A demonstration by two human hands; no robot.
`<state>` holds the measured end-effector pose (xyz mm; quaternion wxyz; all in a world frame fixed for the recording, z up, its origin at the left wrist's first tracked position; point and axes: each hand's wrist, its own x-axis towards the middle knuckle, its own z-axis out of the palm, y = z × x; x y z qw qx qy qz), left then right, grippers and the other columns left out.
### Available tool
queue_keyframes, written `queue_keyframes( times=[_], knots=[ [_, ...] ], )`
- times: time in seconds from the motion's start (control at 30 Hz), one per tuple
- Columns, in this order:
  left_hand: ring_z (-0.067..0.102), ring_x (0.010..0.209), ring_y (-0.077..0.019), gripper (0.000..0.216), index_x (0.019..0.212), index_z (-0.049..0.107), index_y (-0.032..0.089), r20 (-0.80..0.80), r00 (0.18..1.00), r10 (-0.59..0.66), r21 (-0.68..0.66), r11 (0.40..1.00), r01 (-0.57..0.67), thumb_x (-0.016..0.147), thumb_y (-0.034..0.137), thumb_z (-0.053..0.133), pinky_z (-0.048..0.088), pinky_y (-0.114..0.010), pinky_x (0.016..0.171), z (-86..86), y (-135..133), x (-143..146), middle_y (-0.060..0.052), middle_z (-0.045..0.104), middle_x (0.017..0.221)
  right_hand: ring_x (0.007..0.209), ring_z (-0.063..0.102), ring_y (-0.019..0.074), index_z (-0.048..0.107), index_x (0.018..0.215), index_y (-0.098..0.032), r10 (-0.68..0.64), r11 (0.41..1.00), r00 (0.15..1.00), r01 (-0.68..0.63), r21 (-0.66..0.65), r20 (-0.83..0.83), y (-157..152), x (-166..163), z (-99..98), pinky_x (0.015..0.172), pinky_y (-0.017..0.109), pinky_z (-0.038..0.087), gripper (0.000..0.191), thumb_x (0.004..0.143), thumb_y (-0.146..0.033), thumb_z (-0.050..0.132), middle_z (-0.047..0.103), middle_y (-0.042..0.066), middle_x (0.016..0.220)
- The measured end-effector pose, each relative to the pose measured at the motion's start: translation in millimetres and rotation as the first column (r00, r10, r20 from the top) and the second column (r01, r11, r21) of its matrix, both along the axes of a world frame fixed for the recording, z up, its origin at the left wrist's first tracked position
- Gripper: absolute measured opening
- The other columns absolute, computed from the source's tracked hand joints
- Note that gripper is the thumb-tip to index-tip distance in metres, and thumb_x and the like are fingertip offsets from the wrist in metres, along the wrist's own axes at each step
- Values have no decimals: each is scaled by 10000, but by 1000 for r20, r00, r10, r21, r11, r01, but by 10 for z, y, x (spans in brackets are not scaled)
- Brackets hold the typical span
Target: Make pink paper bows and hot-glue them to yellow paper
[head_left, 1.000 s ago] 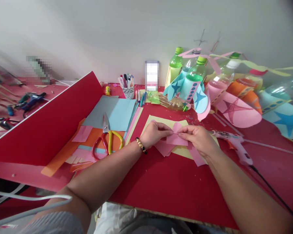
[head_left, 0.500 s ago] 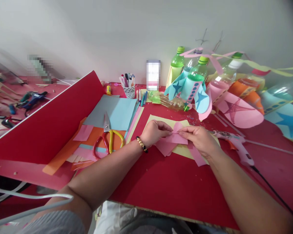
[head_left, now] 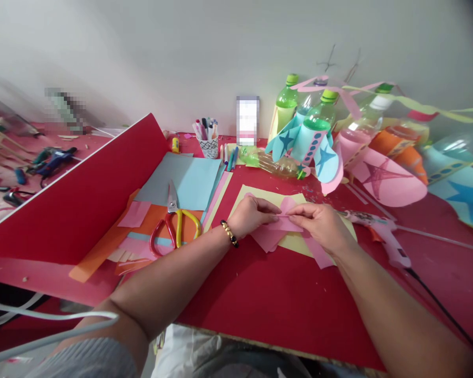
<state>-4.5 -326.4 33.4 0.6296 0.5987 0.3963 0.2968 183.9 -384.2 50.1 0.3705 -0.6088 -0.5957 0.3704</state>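
Presently: pink paper piece point(head_left: 286, 220), pinched from both sides.
Left hand point(head_left: 250, 215) and right hand point(head_left: 321, 226), each grip closed on it, over yellow sheet point(head_left: 268, 197) on table point(head_left: 284, 304); scissors point(head_left: 173, 223) nearby.

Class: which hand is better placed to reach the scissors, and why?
Left. Both hands pinch the pink paper, but the left hand is nearer the scissors; the right hand would have to cross over.

Plain pale wall point(head_left: 205, 47) behind red table point(head_left: 284, 304)

A craft workshop — coloured paper sheets point(head_left: 189, 181), scissors point(head_left: 174, 223), glue gun point(head_left: 382, 236), decorated bottles point(head_left: 311, 139).
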Motion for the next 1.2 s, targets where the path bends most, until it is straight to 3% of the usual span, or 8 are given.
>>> queue_keyframes(
  times=[0.13,0.57,0.73,0.93,1.07,1.2],
  knots=[
    [582,630,-115,246,857,755,125,-59,998,-18,85,996,23,677,292,732,464,-220,596,11,-13,-1,-67,717,759,721,637,200,746,803,-210,21,1000,1000,-21,14,7,18,8,-2,657,303,472,200,744,-387,676,725,38,791],
    [613,634,-129,203,816,759,123,-115,993,6,128,992,8,641,227,746,486,-219,604,26,14,-26,-68,728,756,816,666,215,755,868,-223,-4,1000,1000,4,6,-15,7,26,-32,742,316,486,223,757,-403,686,747,36,859],
    [644,717,-147,192,856,761,141,-240,971,-4,209,976,56,694,219,696,494,-218,653,32,4,-21,-51,740,813,777,675,215,755,865,-203,21,999,1000,-21,-27,-5,36,37,-85,693,312,505,222,737,-373,692,748,47,870],
    [641,726,-144,192,874,760,163,-341,939,-32,320,936,148,767,278,648,476,-212,649,76,-41,-14,-26,735,800,817,697,228,755,845,-207,31,999,1000,-31,34,2,34,34,-53,749,325,533,176,735,-323,682,755,44,864],
    [638,735,-136,171,842,759,175,-381,924,-35,398,896,197,798,261,618,455,-216,663,96,-61,-15,-22,737,822,830,704,221,757,861,-218,33,999,994,-37,37,102,9,0,11,734,301,542,153,760,-274,656,759,27,886],
    [614,674,-122,147,818,758,180,-424,905,38,468,865,184,788,240,627,428,-212,614,99,-76,-9,-17,724,772,820,706,217,763,898,-228,60,993,950,-87,74,307,-10,-27,7,726,304,536,184,803,-222,605,760,26,903]
  ],
)
